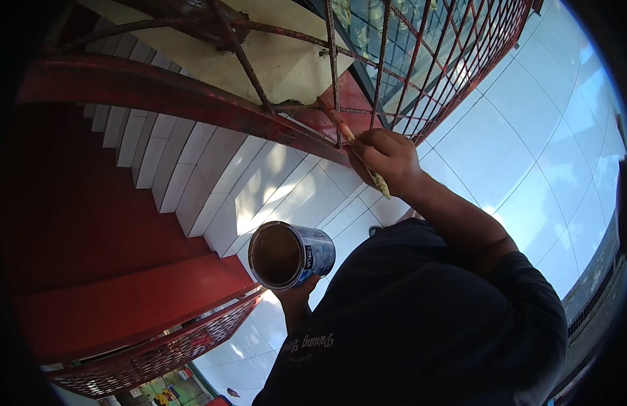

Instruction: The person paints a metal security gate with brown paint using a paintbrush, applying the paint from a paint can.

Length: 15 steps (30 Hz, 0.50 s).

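My right hand (387, 155) grips the pale, paint-stained handle of a paintbrush (348, 132). The brush reaches up and left to the rusty red bars of a metal grille (333, 66); its bristle end is hard to make out against them. Just below runs the grille's thick curved red rail (191, 83). Lower left, my left hand (295, 294) supports a metal paint can (321, 248) from beneath and the side. The can is tilted with its mouth towards me, and brownish contents or a coated inside show in shadow.
White tiled steps (191, 172) climb to the left beside a dark red wall (90, 203). Another red metal lattice (191, 340) stands at lower left. A glass pane (379, 35) lies behind the grille. Pale floor tiles (516, 137) stretch to the right.
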Available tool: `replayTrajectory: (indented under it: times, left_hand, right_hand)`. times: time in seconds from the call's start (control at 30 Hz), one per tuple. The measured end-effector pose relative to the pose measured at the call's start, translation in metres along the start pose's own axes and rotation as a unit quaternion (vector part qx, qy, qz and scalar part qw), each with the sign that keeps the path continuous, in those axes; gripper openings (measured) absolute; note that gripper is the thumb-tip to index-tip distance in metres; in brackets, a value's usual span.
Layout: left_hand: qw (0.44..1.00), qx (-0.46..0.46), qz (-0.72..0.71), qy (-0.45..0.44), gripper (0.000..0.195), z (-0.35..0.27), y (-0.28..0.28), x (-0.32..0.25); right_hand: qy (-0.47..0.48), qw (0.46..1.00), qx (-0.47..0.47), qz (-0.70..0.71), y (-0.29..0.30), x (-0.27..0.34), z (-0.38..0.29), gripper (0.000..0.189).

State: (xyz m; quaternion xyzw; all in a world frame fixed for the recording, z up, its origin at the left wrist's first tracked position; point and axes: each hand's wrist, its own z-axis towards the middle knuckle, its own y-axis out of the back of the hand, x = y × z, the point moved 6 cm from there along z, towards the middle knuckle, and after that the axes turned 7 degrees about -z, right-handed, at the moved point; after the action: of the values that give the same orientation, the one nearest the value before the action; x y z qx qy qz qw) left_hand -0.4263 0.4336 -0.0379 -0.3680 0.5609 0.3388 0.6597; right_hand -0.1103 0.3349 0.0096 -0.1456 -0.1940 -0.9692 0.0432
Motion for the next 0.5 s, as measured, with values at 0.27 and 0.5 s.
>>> replayTrajectory:
  times: [0.27,0.5]
  left_hand:
    - [0.999,0.033,0.012,-0.002,0.12,0.002,0.007,0.001]
    - [0.999,0.047,0.021,-0.004,0.118,0.009,0.022,0.002]
  right_hand:
    - [-0.018,0.999,0.025,-0.037,-0.015,-0.001,-0.038,0.025]
    - [-0.008,0.997,-0.034,-0.062,-0.013,0.003,-0.027,0.025]
